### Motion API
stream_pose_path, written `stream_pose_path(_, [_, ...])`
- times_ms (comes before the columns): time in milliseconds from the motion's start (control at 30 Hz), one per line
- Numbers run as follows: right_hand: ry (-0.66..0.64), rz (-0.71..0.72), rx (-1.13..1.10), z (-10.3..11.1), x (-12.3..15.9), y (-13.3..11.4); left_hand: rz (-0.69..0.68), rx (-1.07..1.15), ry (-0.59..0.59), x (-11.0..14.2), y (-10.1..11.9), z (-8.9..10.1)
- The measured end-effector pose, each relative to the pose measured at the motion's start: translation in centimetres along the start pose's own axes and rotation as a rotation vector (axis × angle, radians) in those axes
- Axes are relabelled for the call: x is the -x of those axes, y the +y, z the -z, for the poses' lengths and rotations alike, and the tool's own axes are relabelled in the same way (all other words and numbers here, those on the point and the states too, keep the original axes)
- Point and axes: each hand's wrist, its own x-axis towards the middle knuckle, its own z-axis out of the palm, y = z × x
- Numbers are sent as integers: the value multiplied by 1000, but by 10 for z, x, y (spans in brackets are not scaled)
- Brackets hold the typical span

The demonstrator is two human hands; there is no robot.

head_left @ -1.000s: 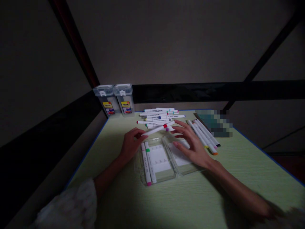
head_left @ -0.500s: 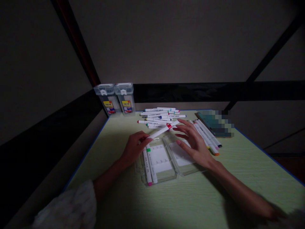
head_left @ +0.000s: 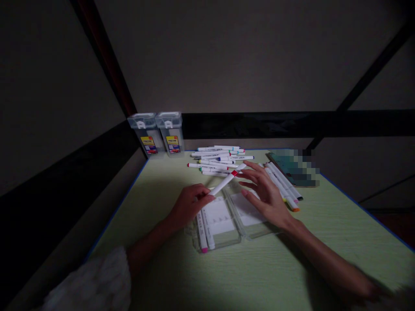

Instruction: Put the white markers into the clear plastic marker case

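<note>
A white marker with a red band (head_left: 223, 183) is pinched at its lower end by my left hand (head_left: 191, 203). It slants up to the right over an opened clear plastic case (head_left: 223, 244). Near the marker's upper end, my right hand (head_left: 264, 196) has its fingers apart; whether a fingertip touches the marker I cannot tell. Two white markers (head_left: 201, 231) lie side by side along the case's left edge, one with a pink end. White paper inserts (head_left: 220, 218) show inside the case, and my left hand covers the upper ends of those markers.
Behind the case lies a loose pile of white markers (head_left: 217, 155). More markers (head_left: 282, 185) lie to the right, beside a dark green, partly pixelated flat object (head_left: 285, 166). Two lidded clear boxes (head_left: 173, 138) stand at the back left of the pale green table (head_left: 246, 276).
My left hand has shifted slightly right and toward me, and the marker in it has moved right and tilted more steeply. My right hand has barely moved.
</note>
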Motion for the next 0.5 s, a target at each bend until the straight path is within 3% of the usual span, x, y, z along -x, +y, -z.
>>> stream_pose_path(500, [-51,-20,-8,-3,0,-3,-8,9,-117,4,1,-8])
